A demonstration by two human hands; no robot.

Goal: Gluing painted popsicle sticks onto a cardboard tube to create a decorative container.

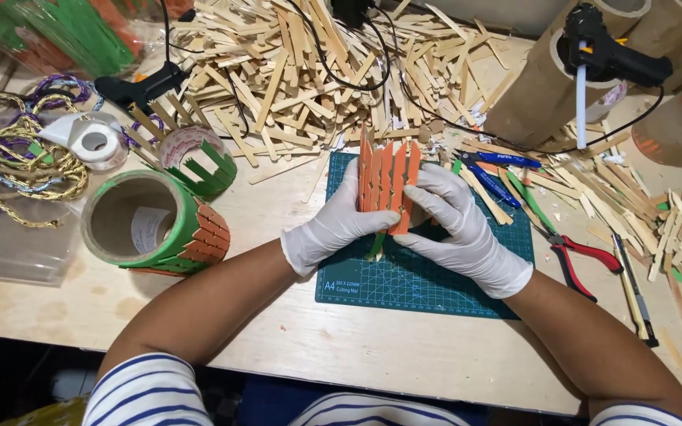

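A row of orange-painted flat wooden craft sticks [389,180], joined side by side and standing upright, is being held over a dark green cutting mat [428,276] on a pale wooden counter [294,331]. The left hand [333,225], in a white glove, is being curled around the row's left edge, fingers closed against the sticks. The right hand [455,225], also gloved in white, is being pressed on the row's right side, with fingers laid across the front. A large heap of bare wooden sticks [301,71] is lying behind the mat. To the left, a cardboard tube clad in green and orange sticks [155,225] is lying on its side. Red-handled pliers [582,260] are resting just right of the mat.
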